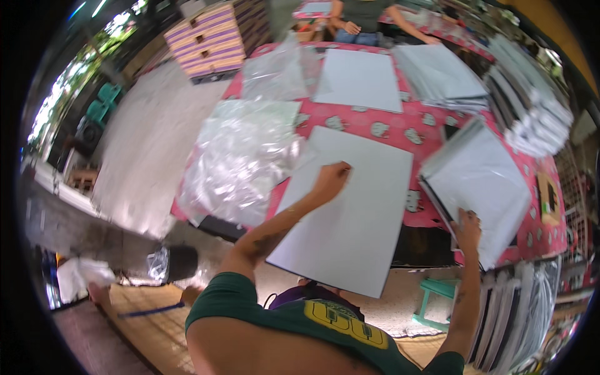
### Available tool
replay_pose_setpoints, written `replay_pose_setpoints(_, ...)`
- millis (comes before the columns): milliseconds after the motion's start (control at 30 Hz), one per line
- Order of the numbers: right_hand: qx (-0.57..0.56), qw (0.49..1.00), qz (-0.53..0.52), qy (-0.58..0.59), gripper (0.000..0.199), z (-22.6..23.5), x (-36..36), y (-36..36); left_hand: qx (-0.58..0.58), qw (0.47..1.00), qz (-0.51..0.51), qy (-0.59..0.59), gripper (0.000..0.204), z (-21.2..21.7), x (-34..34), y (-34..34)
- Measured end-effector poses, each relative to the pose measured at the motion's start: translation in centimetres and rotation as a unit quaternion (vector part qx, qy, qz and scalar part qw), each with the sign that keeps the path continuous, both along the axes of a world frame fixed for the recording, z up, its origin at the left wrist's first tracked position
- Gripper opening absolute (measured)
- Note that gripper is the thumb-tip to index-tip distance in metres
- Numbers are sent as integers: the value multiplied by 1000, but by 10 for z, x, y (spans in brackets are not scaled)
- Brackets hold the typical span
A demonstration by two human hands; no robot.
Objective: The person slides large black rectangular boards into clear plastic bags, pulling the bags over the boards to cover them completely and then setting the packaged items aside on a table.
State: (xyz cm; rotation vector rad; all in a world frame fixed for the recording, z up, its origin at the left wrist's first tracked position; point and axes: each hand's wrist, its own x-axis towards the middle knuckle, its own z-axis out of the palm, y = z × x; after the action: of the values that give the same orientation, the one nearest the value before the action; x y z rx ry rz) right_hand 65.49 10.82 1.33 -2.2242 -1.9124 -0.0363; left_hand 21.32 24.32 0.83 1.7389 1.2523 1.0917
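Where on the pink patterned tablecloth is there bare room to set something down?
A bare strip of pink patterned tablecloth runs between the near large white board and the far white board. The left is crowded by crumpled clear plastic bags; the right by stacked grey-white sheets.

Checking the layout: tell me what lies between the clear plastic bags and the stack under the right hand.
Head view: the large white board, with the left hand on it.

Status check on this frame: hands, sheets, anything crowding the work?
Left hand pressing on large white sheet. Right hand at near edge of grey stack. Clear plastic bags crowd sheet's left edge.
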Motion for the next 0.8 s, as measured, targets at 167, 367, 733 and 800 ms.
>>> replay_pose_setpoints(167,173,965,134,146,53,22,-157,16,206,834,375,348,53,34,-263,-42)
replay_pose_setpoints(367,-24,777,322,540,61,15,-480,1,-160,957,224,90,39,5,-390,-41)
replay_pose_setpoints(733,-36,509,187,839,18,123,-476,33,72,985,-133,86,30,169,-233,-68)
replay_pose_setpoints(800,-10,569,192,800,22,126,-438,35,123,990,-58,35,28,155,-235,-43)
